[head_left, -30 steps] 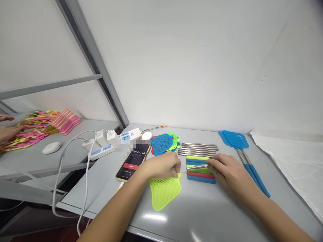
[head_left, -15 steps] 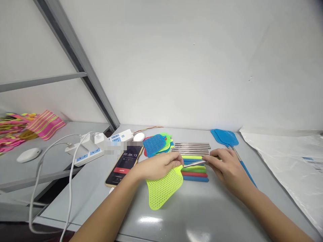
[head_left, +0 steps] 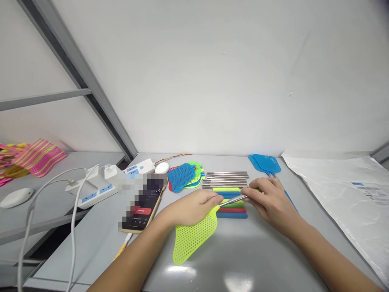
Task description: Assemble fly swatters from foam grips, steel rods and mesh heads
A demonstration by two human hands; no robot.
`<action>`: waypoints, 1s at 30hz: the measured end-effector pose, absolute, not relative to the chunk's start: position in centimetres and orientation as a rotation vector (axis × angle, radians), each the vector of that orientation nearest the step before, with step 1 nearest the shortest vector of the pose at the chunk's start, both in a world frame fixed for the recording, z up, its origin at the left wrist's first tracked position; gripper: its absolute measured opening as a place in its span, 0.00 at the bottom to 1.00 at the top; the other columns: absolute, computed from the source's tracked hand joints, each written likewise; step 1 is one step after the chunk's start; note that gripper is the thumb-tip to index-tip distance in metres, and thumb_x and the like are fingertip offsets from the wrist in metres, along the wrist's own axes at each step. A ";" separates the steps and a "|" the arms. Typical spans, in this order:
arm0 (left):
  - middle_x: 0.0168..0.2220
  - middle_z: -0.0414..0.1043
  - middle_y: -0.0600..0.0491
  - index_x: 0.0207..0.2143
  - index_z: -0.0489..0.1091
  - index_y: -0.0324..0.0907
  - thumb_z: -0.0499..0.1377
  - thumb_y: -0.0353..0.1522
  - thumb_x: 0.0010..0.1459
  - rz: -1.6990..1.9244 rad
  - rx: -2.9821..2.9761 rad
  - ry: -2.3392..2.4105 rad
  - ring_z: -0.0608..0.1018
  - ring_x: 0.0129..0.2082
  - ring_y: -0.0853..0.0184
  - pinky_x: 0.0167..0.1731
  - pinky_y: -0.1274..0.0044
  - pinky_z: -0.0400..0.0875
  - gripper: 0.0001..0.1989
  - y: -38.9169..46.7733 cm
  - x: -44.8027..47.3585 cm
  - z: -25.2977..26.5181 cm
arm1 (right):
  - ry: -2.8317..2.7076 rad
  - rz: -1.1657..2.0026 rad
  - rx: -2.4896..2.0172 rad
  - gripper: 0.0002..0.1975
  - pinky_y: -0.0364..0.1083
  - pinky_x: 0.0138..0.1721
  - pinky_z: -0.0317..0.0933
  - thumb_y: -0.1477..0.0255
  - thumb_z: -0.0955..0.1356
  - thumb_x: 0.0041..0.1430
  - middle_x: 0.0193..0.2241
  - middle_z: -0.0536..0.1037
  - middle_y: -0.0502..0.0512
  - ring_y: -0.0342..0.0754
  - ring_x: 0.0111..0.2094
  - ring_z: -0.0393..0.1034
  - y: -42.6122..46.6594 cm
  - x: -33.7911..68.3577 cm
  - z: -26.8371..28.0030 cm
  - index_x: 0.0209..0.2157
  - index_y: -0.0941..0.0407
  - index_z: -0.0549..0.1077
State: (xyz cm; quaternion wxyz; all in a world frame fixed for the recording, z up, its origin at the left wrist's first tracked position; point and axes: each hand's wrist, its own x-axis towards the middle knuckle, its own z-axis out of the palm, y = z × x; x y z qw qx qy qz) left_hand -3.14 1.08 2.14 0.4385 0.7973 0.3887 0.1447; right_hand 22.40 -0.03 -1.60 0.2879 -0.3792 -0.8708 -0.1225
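Observation:
My left hand (head_left: 194,207) is closed around the neck of a yellow-green fly swatter head (head_left: 196,239), whose perforated paddle hangs tilted below the palm. A thin metal rod (head_left: 233,200) runs from that neck to my right hand (head_left: 269,198), which pinches its other end. A bit of yellow-green shows behind the right fingers. Under the rod lie several coloured handle sleeves (head_left: 232,215) in a row, partly hidden. Just behind them is a bundle of metal rods (head_left: 226,175). Stacked blue, green and red swatter heads (head_left: 181,177) lie beyond my left hand.
Blue fly swatters (head_left: 267,164) rest at the back right, near a white plastic sheet (head_left: 331,190). On the left are a phone (head_left: 144,209), power strips (head_left: 99,194) with white cables, and a round white object (head_left: 162,168). A wall stands behind the table.
The whole view has shifted slightly, moving most things left. The yellow-green paddle has tilted a little more downward. Both hands keep their hold.

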 end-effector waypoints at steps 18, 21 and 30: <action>0.26 0.67 0.56 0.27 0.65 0.43 0.45 0.40 0.66 0.689 2.151 1.221 0.69 0.27 0.68 0.29 0.76 0.57 0.18 1.7 -2.9 2.4 | -2.279 -0.466 -1.061 0.07 0.47 0.37 0.48 0.76 0.63 0.64 0.28 0.70 0.51 0.44 0.30 0.60 -0.8 21.4 -1.2 0.39 0.53 0.71; 0.32 0.72 0.54 0.34 0.69 0.44 0.47 0.40 0.66 0.972 2.060 1.271 0.73 0.34 0.66 0.36 0.75 0.62 0.15 2.5 -3.9 2.6 | -2.255 -0.468 -1.129 0.08 0.47 0.37 0.49 0.75 0.62 0.65 0.28 0.71 0.51 0.44 0.31 0.62 -0.7 21.3 -1.3 0.39 0.54 0.72; 0.41 0.69 0.51 0.35 0.68 0.44 0.48 0.49 0.62 2.099 0.995 0.988 0.72 0.36 0.68 0.33 0.76 0.67 0.19 4.4 -5.4 2.3 | -2.049 -0.349 -1.438 0.10 0.45 0.32 0.52 0.68 0.60 0.67 0.31 0.71 0.53 0.45 0.31 0.65 -0.3 22.5 -1.6 0.41 0.55 0.71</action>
